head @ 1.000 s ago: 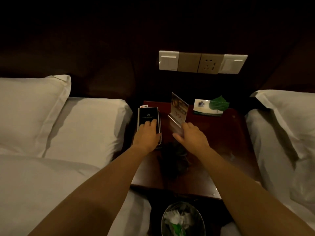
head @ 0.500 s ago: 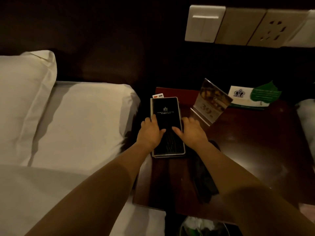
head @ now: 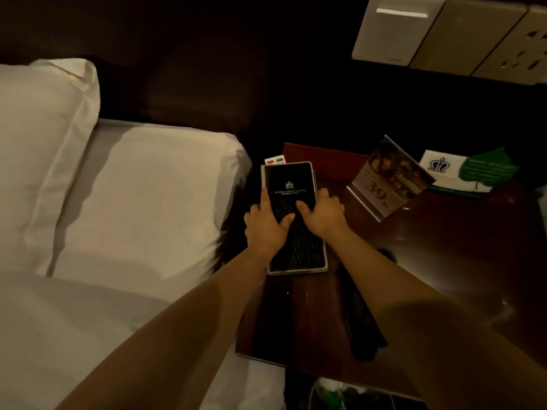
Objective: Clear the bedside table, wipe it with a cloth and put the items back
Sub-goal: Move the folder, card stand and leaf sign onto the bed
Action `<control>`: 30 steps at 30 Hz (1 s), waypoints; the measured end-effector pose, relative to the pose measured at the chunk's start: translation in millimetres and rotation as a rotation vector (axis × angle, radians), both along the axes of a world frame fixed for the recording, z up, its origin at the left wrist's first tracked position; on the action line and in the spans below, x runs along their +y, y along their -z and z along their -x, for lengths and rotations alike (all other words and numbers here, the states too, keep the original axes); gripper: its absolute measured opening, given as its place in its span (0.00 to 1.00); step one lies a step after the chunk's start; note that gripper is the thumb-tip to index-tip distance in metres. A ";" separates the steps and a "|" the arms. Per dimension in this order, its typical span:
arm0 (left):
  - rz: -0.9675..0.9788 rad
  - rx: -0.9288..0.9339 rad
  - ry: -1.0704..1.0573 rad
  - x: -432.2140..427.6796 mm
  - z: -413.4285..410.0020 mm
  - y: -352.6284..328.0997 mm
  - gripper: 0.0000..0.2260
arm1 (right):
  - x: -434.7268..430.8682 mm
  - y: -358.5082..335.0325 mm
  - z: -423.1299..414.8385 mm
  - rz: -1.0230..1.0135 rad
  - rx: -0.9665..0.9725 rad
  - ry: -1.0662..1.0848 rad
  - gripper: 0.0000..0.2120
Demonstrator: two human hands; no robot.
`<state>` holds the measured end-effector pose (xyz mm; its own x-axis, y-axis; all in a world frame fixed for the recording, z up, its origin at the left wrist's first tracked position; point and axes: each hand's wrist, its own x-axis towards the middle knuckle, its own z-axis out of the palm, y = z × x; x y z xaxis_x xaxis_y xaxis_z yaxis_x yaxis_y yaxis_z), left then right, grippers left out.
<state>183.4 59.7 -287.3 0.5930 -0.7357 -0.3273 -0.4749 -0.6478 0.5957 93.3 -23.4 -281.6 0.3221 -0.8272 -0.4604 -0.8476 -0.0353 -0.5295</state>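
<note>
Dim between two white beds, your dark wooden table (head: pixel 444 261) carries the black folder (head: pixel 291 184) at its left edge. Your left hand (head: pixel 266 226) and right hand (head: pixel 322 216) both grip that folder's sides. Sliding it leftward could tip it into the bed gap; the leaning card stand (head: pixel 390 176) close right could topple. Open room lies front right.

It was a hotel bedroom: white pillows (head: pixel 124 187) filled the left of the frame, a crest-stamped black folder (head: pixel 291 184) and promotional card (head: pixel 390 176) sat centre-right on a dark bedside table (head: pixel 458 261), wall switches (head: pixel 396 28) upper right.
</note>
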 end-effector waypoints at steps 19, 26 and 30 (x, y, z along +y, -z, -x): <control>0.110 -0.033 -0.444 145.0 -186.9 4.6 0.31 | 115.9 -0.7 -222.5 -0.078 -0.143 -0.326 0.22; 0.077 -0.020 -0.516 186.7 -212.1 22.5 0.31 | 158.7 20.9 -255.5 -0.075 -0.156 -0.406 0.20; 0.039 -0.026 -0.528 188.2 -211.7 26.8 0.31 | 165.9 29.1 -254.4 -0.043 -0.152 -0.419 0.20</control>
